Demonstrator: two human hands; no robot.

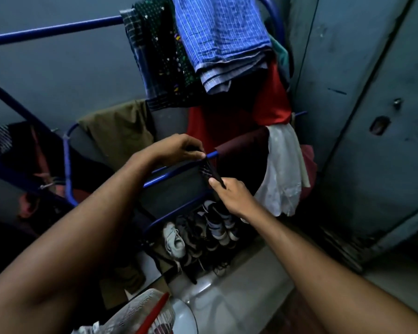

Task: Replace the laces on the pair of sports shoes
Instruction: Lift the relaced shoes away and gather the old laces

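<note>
Fingers of the left hand (179,147) pinch the top end of a dark patterned strip (209,171) right at the blue rack bar (179,171). Fingers of the right hand (229,196) are clamped on its lower end, thumb on top. The strip is taut between the two hands, long axis running down and to the right from the bar, left hand above, right hand below and nearer the camera.

Light is poor: it could be a bundle of laces or a sock, can't tell which.

The sports shoes (217,225) sit on the rack's bottom tier, directly below the right hand and well apart from it. A white shoe (175,241) lies just left of them, with dark laces trailing on the floor (239,304) in front.

So the right hand is the nearer one to the shoes, straight down. The left hand holds the point where the strip hangs over the bar, so I'd guess freeing it means lifting that end up and off toward the camera. Clothes (217,44) hang on the upper bars, above both hands.
</note>
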